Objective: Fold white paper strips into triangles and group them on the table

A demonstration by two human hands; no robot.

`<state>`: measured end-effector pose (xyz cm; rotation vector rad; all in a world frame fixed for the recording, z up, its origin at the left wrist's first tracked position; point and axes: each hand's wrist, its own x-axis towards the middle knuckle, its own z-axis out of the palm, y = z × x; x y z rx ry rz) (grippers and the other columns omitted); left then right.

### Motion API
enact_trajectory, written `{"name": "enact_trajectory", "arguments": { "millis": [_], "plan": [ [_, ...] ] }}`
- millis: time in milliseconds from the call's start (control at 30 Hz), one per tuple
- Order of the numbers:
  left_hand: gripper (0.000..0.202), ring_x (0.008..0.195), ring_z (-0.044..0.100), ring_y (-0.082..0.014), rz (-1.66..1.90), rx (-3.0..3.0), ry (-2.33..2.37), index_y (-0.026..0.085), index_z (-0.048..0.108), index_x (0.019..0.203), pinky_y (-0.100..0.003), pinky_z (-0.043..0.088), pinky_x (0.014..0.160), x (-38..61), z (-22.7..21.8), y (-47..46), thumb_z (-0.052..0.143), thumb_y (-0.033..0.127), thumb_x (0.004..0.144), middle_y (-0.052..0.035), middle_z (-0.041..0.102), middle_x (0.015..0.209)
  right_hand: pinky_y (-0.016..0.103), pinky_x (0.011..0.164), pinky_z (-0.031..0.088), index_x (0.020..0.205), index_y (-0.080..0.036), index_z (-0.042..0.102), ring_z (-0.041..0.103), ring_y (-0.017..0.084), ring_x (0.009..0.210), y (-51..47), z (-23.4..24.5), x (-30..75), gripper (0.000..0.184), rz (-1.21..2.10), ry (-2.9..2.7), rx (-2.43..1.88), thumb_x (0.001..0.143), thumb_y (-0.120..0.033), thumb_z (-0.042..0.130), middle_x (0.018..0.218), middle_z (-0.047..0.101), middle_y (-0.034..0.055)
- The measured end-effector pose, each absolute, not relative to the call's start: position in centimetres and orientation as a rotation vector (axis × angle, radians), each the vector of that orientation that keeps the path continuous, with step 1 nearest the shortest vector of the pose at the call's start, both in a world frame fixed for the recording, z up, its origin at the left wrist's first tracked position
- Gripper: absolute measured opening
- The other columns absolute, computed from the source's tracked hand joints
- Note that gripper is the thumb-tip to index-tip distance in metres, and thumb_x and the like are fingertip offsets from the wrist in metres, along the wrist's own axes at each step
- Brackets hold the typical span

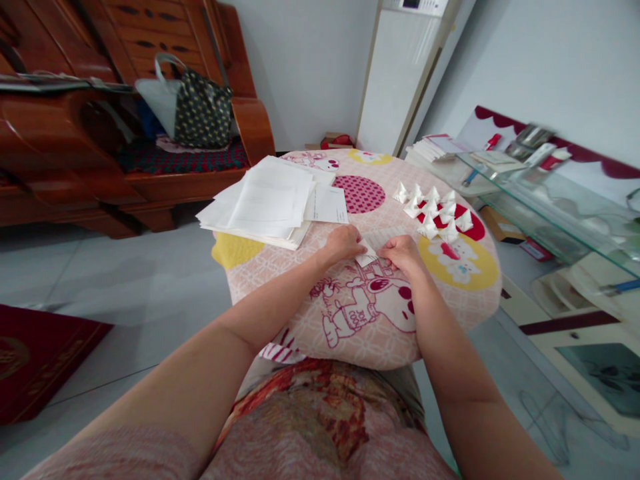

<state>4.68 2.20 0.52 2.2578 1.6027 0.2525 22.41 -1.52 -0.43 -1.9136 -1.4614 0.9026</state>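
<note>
Over the round table, a small folded piece of paper (367, 253) with printed lines lies between my two hands. My left hand (344, 243) pinches its left side, fingers closed. On its right edge, the fingers of my right hand (401, 253) are also closed in a pinch. A stack of white sheets (273, 200) rests on the table's left side, its edges uneven. To the right stand several folded white paper shapes (434, 212) with pointed tips, grouped in rows.
A patterned cloth (320, 293) with cartoon figures covers the table. Close on the right is a glass shelf unit (560, 207) holding various items. A wooden bench (200, 180) with a dotted bag (203, 110) stands behind left; a red box (45, 360) lies on the floor.
</note>
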Motion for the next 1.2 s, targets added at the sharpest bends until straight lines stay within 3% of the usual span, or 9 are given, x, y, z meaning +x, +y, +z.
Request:
{"name": "enact_trajectory", "arguments": {
  "millis": [200, 433, 600, 1033, 1200],
  "plan": [
    [0.019, 0.076, 0.064, -0.0185, 0.23, 2.278, 1.61, 0.016, 0.079, 0.087, -0.026, 0.039, 0.064, 4.8, 0.9, 2.0, 0.069, 0.032, 0.081, -0.0065, 0.072, 0.077, 0.024, 0.051, 0.043, 0.066, -0.016, 0.071, 0.059, 0.015, 0.049, -0.9, -0.8, 21.9, 0.006, 0.641, -1.582, -1.854, 0.069, -0.011, 0.068, 0.053, 0.064, 0.0011],
    [0.022, 0.071, 0.06, -0.0177, 0.281, 2.32, 1.518, 0.016, 0.078, 0.079, -0.027, 0.036, 0.061, 4.1, 0.2, 2.7, 0.066, 0.034, 0.083, -0.0054, 0.069, 0.07, 0.025, 0.065, 0.047, 0.069, -0.017, 0.074, 0.064, 0.016, 0.066, -0.4, -0.4, 19.9, 0.017, 0.654, -1.807, -1.639, 0.068, -0.006, 0.061, 0.068, 0.073, 0.0022],
    [0.016, 0.063, 0.056, -0.0123, 0.28, 2.217, 1.304, 0.016, 0.079, 0.08, -0.024, 0.036, 0.06, 1.1, 0.4, 3.2, 0.066, 0.023, 0.075, -0.0002, 0.069, 0.067, 0.025, 0.063, 0.046, 0.068, -0.017, 0.074, 0.062, 0.015, 0.063, -0.5, -0.4, 19.9, 0.01, 0.715, -1.832, -1.658, 0.068, -0.008, 0.069, 0.065, 0.071, 0.0001],
    [0.023, 0.07, 0.065, -0.0183, 0.082, 2.304, 1.488, 0.015, 0.083, 0.085, -0.026, 0.042, 0.066, 0.4, 1.7, 3.1, 0.065, 0.018, 0.072, -0.0079, 0.074, 0.072, 0.024, 0.064, 0.046, 0.065, -0.018, 0.074, 0.064, 0.015, 0.064, -0.5, -0.5, 19.5, 0.01, 0.667, -1.801, -1.725, 0.066, -0.008, 0.074, 0.066, 0.072, 0.0],
    [0.025, 0.076, 0.067, -0.0164, 0.259, 2.24, 1.489, 0.015, 0.083, 0.092, -0.024, 0.043, 0.068, -0.2, 1.3, 3.4, 0.062, 0.022, 0.079, -0.0072, 0.078, 0.084, 0.024, 0.064, 0.045, 0.065, -0.017, 0.075, 0.064, 0.015, 0.064, -0.4, -0.5, 19.3, 0.009, 0.643, -1.821, -1.725, 0.067, -0.008, 0.074, 0.065, 0.072, 0.0002]
  ]
}}
